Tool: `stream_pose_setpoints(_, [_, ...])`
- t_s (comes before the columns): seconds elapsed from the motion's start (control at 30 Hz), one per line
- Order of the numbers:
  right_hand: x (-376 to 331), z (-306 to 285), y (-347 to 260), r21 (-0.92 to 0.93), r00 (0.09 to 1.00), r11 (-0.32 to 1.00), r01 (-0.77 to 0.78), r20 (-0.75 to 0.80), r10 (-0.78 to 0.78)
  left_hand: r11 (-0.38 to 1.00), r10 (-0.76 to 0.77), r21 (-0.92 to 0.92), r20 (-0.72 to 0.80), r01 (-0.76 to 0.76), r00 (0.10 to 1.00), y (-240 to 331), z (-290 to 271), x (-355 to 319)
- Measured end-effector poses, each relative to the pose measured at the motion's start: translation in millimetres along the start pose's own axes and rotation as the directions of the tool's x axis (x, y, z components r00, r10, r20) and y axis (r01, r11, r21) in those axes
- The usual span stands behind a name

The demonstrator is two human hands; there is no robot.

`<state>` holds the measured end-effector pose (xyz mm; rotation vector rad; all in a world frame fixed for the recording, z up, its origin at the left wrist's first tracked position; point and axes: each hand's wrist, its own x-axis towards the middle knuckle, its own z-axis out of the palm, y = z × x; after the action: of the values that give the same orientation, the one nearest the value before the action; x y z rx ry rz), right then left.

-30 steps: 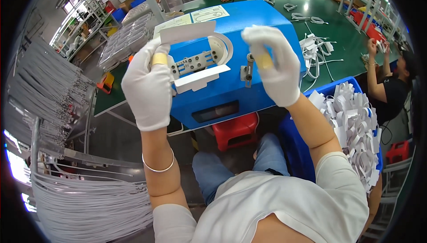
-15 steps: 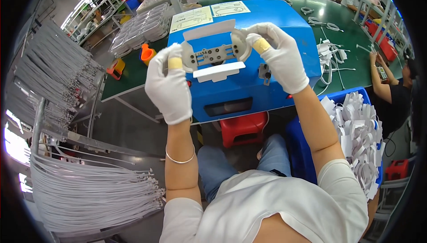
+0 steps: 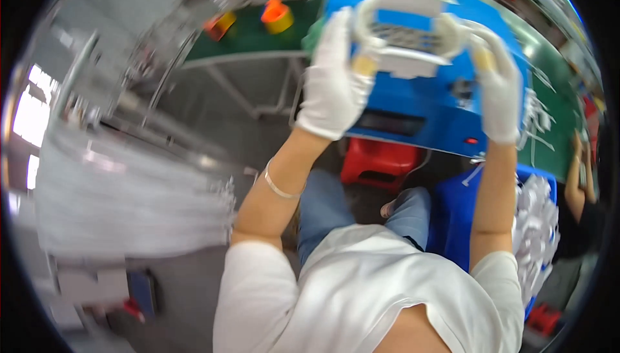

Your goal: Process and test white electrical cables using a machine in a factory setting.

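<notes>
A metal winding fixture (image 3: 407, 38) sits on top of the blue machine (image 3: 413, 98), blurred, with a white flap (image 3: 408, 3) above it and another (image 3: 413, 64) below. Rounded pale ends curve at both sides of it; whether cable lies around them is too smeared to tell. At the left end, my left hand (image 3: 336, 78) in a white glove has its fingers stretched upward, the yellow-taped thumb apart from them near the fixture. My gloved right hand (image 3: 498, 91) is at the right end, fingers curved towards it; blur hides whether they grip anything.
A blue bin (image 3: 552, 188) of white bundled pieces stands at my right. Below the machine is a red stool (image 3: 378, 162). Orange-yellow tape dispensers (image 3: 278, 17) rest on the green table (image 3: 252, 36). Many white cables (image 3: 135, 191) hang on a left rack. A co-worker's arms (image 3: 577, 172) show far right.
The view has swung left, so the machine sits further right and higher. My left fingers have straightened, and the right hand has turned more upright beside the fixture.
</notes>
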<state>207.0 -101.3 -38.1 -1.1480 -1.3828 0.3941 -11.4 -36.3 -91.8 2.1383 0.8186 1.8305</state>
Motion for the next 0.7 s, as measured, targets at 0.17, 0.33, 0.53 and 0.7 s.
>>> stream_pose_setpoints(0.17, [-88.5,-17.8,40.3,-0.205,0.942,0.957,0.207,-0.222,-0.251,0.714,-0.495,0.697,0.572,-0.069,0.654,-11.0,-110.9,-31.9])
stream_pose_setpoints(0.33, [-166.7,-21.2,81.2,-0.114,0.951,0.945,-0.307,0.001,0.309,-0.154,-0.971,0.793,-0.012,-0.589,0.238,-42.0,-241.7,-39.6])
stream_pose_setpoints(0.53, [-183.5,-13.5,86.7,-0.004,0.870,0.876,-0.483,0.109,0.480,-0.214,-0.971,0.834,-0.125,-0.509,0.204,-46.6,-267.1,-34.9])
stream_pose_setpoints(0.7, [-180.4,11.8,60.9,0.034,0.827,0.861,-0.508,0.299,0.476,0.491,-0.871,0.867,0.490,0.089,0.029,-10.7,-209.0,-21.4])
